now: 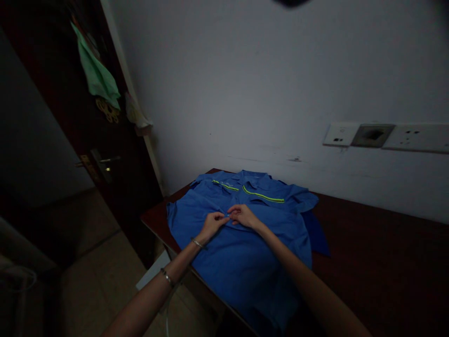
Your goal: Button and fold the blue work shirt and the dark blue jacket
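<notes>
While both your hands meet over its front, blue shirt [238,252]: spread out on the dark red worktop [372,243], its collar [254,177] towards the wall [245,93] and its lower part nearest you
Chest: 2 sides, each crossed by a yellow-green stripe [263,196]
Dark blue cloth [317,234]: shows from under the shirt on your right; you cannot tell whether it is a separate piece
Fabric: light, soft and limp, by the look of its folds; expect it to wrinkle and drag under your wrists, but hardly to slip or break
Where to take hold: the front edges suit a thumb-and-fingertip pinch; to shift the whole shirt, 2 holds at the shoulders or side seams should serve you better, as a lone pinch would let the rest sag
Left grip: your left hand [212,224] has thumb and finger drawn together at the tips, apparently pinching the middle of the shirt front
Right grip: your right hand [243,216] curls its fingers, tips gathered on the same part of the cloth, just beside the left ones
Pale spot [228,216]: between your fingertips, too small for you to tell if it is a button
</notes>
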`<action>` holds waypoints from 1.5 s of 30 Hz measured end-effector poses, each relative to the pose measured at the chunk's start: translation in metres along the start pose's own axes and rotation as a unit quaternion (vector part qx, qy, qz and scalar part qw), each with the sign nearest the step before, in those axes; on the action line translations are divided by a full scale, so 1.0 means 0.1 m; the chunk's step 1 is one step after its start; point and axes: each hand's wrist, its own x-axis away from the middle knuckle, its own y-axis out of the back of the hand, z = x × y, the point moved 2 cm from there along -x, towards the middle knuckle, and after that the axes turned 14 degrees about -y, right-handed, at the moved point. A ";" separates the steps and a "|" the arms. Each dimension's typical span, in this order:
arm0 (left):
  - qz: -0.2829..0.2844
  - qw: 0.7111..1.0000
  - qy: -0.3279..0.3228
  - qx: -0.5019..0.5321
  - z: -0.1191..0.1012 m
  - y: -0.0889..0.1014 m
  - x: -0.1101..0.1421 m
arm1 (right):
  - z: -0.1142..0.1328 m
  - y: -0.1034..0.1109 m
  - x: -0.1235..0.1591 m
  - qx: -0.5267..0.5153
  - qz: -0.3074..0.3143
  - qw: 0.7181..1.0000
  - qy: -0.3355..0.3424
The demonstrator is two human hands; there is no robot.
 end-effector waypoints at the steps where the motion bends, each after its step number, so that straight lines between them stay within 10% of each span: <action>1: 0.001 1.000 0.000 -0.002 0.01 0.00 0.00 | -0.01 0.00 -0.01 0.000 -0.004 1.000 0.003; 17: 0.004 1.000 0.002 0.022 0.04 0.02 0.01 | 0.01 -0.03 0.06 0.085 -0.036 0.990 0.111; 26: 0.010 0.999 -0.011 0.029 0.04 0.03 0.00 | 0.17 -0.05 0.27 0.326 -0.111 0.899 0.269; 38: -0.016 0.998 -0.013 0.051 0.07 0.04 0.01 | 0.17 -0.08 0.32 0.428 -0.117 0.845 0.298; 45: -0.049 0.997 -0.059 0.011 -0.09 0.04 0.07 | 0.11 -0.06 0.20 0.268 -0.083 0.946 0.159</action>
